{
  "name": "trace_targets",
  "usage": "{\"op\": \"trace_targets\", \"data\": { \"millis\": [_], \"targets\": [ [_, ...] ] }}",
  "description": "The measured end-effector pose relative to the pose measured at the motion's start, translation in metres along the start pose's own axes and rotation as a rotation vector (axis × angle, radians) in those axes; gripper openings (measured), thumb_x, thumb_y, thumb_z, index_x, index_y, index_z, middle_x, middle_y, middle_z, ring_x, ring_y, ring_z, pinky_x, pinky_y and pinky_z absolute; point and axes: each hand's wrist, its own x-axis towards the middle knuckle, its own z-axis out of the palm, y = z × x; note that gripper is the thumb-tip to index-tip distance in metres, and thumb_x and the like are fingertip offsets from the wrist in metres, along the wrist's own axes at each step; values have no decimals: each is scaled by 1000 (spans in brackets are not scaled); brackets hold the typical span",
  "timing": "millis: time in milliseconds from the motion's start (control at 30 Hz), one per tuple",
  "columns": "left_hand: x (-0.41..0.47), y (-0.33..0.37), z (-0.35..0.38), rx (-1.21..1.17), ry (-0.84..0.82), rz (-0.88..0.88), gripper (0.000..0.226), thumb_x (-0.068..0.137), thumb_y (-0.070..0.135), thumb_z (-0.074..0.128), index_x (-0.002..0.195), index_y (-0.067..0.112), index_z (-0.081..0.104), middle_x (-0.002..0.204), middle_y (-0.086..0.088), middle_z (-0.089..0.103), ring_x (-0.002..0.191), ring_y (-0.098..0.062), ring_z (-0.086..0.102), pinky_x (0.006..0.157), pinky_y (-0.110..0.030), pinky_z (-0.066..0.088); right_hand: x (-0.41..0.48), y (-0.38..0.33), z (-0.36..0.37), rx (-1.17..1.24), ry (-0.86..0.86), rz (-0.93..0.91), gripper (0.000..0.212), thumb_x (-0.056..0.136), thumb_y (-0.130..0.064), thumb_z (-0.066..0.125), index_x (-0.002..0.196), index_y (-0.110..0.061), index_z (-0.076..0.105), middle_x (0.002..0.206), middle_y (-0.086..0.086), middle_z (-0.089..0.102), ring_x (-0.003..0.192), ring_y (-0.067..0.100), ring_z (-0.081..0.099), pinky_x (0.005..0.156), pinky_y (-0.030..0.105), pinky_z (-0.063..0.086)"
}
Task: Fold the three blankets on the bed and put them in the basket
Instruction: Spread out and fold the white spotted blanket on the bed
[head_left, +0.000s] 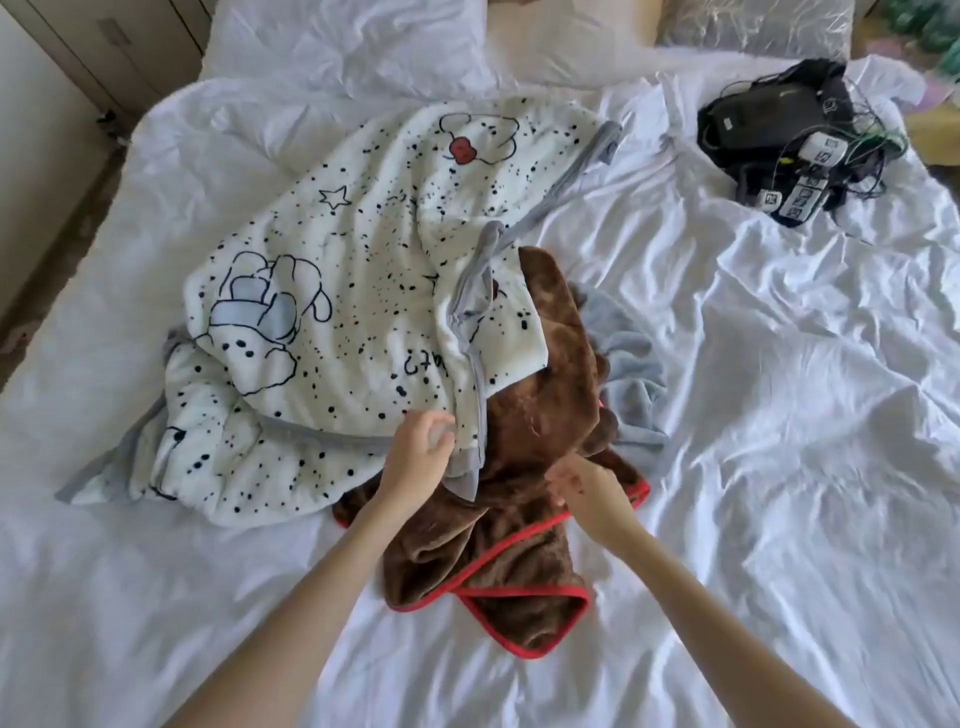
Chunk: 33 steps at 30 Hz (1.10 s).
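The left hand (422, 453) grips the grey-trimmed edge of the spotted white blanket (332, 291), which spreads beyond it. The right hand (589, 486) pinches the brown blanket (519, 545) lying between and beneath both hands. A crumpled grey blanket (628, 358) lies just beyond the right hand.

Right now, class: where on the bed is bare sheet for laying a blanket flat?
Free: the white sheet right of the brown blanket, nearer than the cabled black devices. Crowded: the middle, where the spotted blanket overlaps the brown one on the grey blanket.
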Motion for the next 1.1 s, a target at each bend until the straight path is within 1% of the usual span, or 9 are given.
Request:
{"op": "trace_targets", "data": {
  "millis": [233, 367, 433, 533, 600, 833, 933, 1033, 1100],
  "targets": [
    [25, -5, 39, 273, -45, 53, 82, 77, 49, 76, 138, 9, 39, 135, -7, 43, 123, -25, 40, 100, -40, 43, 88, -46, -2, 20, 113, -171, 24, 89, -4, 48, 88, -24, 60, 83, -8, 68, 73, 10, 66, 70, 31, 56],
    [19, -24, 43, 411, 48, 197, 39, 84, 18, 68, 116, 4, 50, 107, -8, 52, 104, -26, 48, 82, -36, 50, 104, -57, 17, 107, 69, -99, 9, 90, -13, 60, 96, -16, 65, 86, -4, 69, 81, 16, 68, 84, 39, 55],
    [18, -28, 35, 283, 37, 147, 13, 89, 11, 61, 95, 4, 52, 86, -3, 49, 84, -20, 48, 69, -29, 44, 104, -61, 26, 134, 91, -20, 10, 88, -21, 64, 97, -18, 65, 90, -3, 70, 86, 16, 67, 85, 39, 55],
    [13, -36, 14, 21, -9, 58, 26, 93, 10, 55, 73, 8, 40, 60, 1, 34, 54, -10, 32, 53, -22, 27, 104, -72, 34, 134, 122, 52, 24, 87, -34, 67, 103, -18, 61, 94, -1, 71, 89, 17, 67, 82, 37, 54],
    [6, -38, 0, -83, -60, 9, 31, 96, 12, 53, 70, 5, 37, 57, 0, 29, 52, -12, 27, 52, -23, 22, 102, -82, 40, 169, 74, 101, 34, 86, -39, 68, 108, -15, 57, 92, 0, 73, 86, 18, 69, 82, 40, 55],
    [-16, -34, -23, -348, -236, -119, 30, 101, 16, 43, 72, 11, 49, 66, -1, 40, 68, -18, 39, 68, -35, 33, 74, -109, 65, 397, -62, 142, 28, 86, -30, 71, 100, -6, 67, 96, 9, 71, 89, 29, 70, 84, 47, 57],
    [-19, -22, -28, -609, -224, -250, 30, 103, 10, 38, 88, 9, 64, 81, -5, 60, 88, -19, 60, 87, -36, 51, 57, -107, 60, 455, -61, 10, 15, 86, -14, 67, 100, -9, 71, 100, 6, 71, 99, 27, 66, 88, 44, 55],
    [-18, -15, -33, -881, -248, -341, 37, 105, 15, 34, 125, 4, 63, 113, -15, 68, 113, -23, 63, 96, -38, 52, 34, -102, 60, 239, -29, -258, 35, 77, -17, 74, 111, -18, 66, 115, -2, 58, 114, 16, 52, 93, 32, 48],
    [-20, -9, -36, -983, -286, -324, 39, 105, 17, 33, 130, 1, 58, 112, -17, 65, 110, -24, 62, 89, -34, 52, 21, -99, 65, 48, 37, -382, 56, 70, -27, 80, 121, -21, 57, 126, -3, 45, 120, 15, 41, 92, 27, 44]
  ]
}}
